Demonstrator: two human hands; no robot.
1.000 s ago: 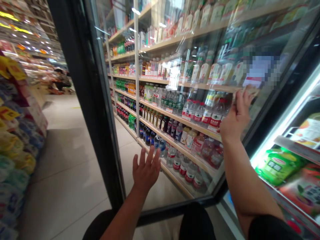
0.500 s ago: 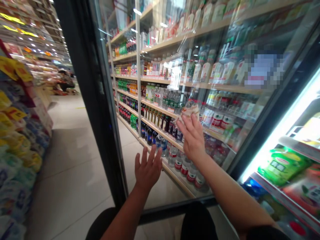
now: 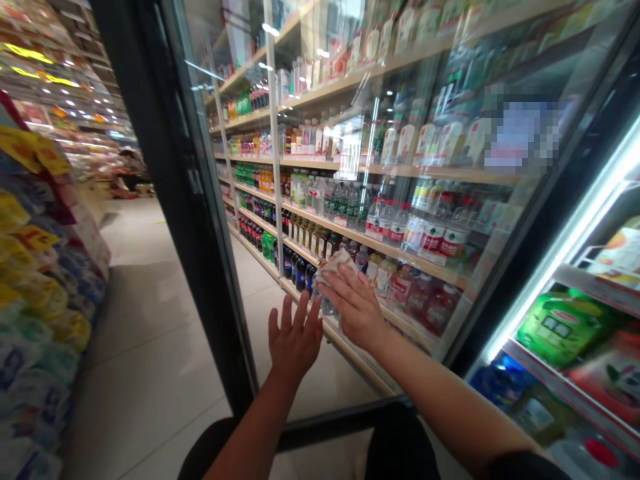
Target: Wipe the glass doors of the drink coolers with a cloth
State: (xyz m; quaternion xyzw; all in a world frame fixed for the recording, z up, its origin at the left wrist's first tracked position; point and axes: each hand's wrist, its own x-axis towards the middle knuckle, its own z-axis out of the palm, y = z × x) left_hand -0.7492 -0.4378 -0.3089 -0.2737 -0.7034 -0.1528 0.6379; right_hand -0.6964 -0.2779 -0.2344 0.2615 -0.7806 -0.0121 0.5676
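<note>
An open glass fridge door point(image 3: 410, 133) with a black frame stands in front of me. My left hand point(image 3: 295, 340) lies flat on the lower part of the glass, fingers spread. My right hand point(image 3: 353, 303) presses a crumpled white cloth point(image 3: 336, 263) against the glass just right of the left hand. Its fingers are stretched over the cloth. Shelves of drink bottles point(image 3: 350, 200) show through the glass.
The lit fridge interior point(image 3: 575, 333) with green and red packets is at the right. A rack of bagged goods point(image 3: 35, 287) lines the left side of the aisle. A person point(image 3: 127, 170) is far down the tiled aisle point(image 3: 150, 320).
My right hand with the cloth has swept from the upper right of the glass down and left, ending beside the left hand. The left hand has stayed in place.
</note>
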